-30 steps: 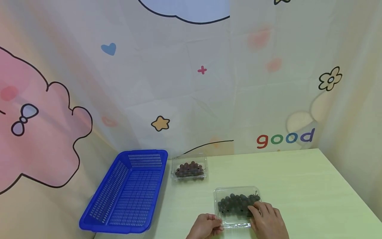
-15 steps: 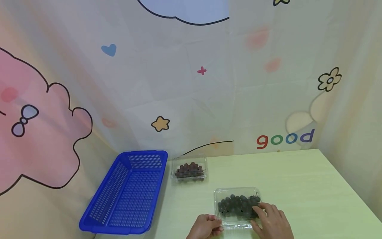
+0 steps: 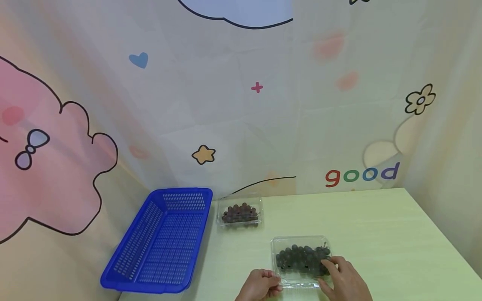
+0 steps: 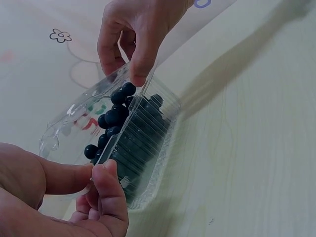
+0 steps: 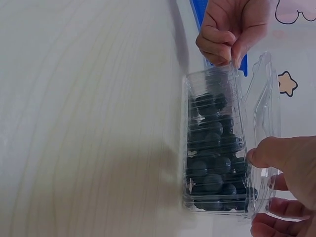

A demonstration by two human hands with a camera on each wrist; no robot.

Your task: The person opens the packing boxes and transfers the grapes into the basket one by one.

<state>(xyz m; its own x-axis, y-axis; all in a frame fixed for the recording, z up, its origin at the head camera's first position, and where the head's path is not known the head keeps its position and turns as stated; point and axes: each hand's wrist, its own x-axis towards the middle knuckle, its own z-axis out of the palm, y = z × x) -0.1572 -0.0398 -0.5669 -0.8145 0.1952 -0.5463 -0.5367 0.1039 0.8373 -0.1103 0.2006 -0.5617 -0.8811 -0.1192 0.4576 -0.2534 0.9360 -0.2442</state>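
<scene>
A clear plastic clamshell box (image 3: 295, 279) with dark grapes (image 3: 299, 257) in it lies near the table's front. My left hand (image 3: 259, 285) pinches its front left corner between thumb and fingers, seen close in the left wrist view. On the right side of the box is my right hand (image 3: 345, 280). Its thumb (image 5: 269, 152) presses the rim while its curled fingers reach to the lid edge, partly hidden behind plastic. The lid (image 5: 264, 98) stands slightly apart from the base along part of its edge.
A second clear box (image 3: 257, 200) with reddish grapes (image 3: 241, 213) stands farther back. Left of it lies a blue perforated plastic basket (image 3: 177, 288). A printed curtain (image 3: 233, 104) hangs behind the pale table (image 3: 376, 225).
My right hand has shifted slightly right along the box, its fingers and thumb now wider apart. The left hand keeps its pinch at the corner, and the box has hardly moved.
</scene>
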